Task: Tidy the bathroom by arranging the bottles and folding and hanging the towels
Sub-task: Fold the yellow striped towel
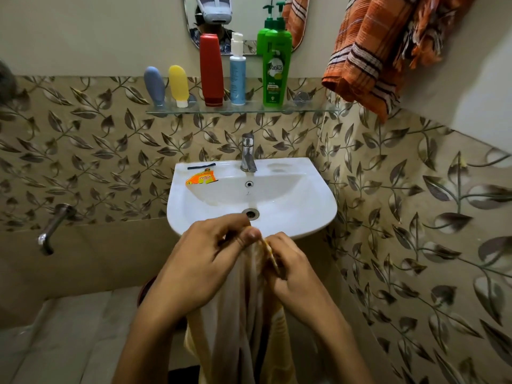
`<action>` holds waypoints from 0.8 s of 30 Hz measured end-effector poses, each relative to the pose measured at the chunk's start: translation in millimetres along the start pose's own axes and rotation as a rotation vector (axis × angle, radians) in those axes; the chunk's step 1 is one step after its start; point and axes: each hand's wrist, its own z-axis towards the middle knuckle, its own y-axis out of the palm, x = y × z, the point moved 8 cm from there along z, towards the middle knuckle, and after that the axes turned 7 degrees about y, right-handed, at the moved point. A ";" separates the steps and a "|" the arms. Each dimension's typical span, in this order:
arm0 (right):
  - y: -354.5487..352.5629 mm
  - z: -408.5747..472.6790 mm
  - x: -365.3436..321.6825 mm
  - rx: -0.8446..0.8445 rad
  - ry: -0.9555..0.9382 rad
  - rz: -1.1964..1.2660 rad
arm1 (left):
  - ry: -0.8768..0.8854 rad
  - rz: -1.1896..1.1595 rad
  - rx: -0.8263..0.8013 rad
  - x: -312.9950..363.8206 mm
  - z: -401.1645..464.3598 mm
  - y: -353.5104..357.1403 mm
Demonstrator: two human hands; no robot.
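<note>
At lower centre of the frame, the left hand (198, 261) and right hand (291, 268) pinch the yellow-and-white towel's (243, 314) top edge; it hangs below them, before the sink (318, 200).

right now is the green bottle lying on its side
No, the green bottle stands upright on the glass shelf.

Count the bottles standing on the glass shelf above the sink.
5, left to right: grey bottle, yellow bottle, red bottle, blue bottle, green pump bottle. The mirror duplicates some.
</note>
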 end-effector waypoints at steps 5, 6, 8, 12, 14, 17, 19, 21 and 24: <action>-8.6 -5.5 38.4 0.067 0.265 -0.074 | -0.106 -0.152 0.462 -6.8 -5.7 -26.9; -10.1 -6.2 43.1 0.053 0.299 -0.083 | -0.139 -0.181 0.523 -11.8 -8.6 -29.6; -11.6 -7.6 43.8 0.040 0.306 -0.045 | -0.228 -0.177 0.578 -22.3 -14.3 -32.3; -14.9 -8.4 24.9 0.080 0.218 0.096 | -0.467 -0.121 0.364 -49.5 -20.6 -21.3; -16.6 -7.3 6.2 0.110 0.144 0.160 | -0.382 -0.120 0.062 -46.8 -15.3 -2.7; -15.0 -4.6 -17.3 0.107 0.047 0.230 | -0.221 -0.055 -0.350 -33.0 -15.8 34.0; -10.7 -3.2 -25.9 0.071 0.017 0.226 | -0.166 -0.028 -0.342 -29.1 -11.6 38.9; -8.9 -2.7 -30.3 0.059 0.000 0.219 | -0.137 0.048 -0.254 -29.3 -5.8 32.1; -8.1 -0.7 -28.6 0.011 0.020 0.251 | -0.128 0.106 -0.128 -30.6 -2.9 17.6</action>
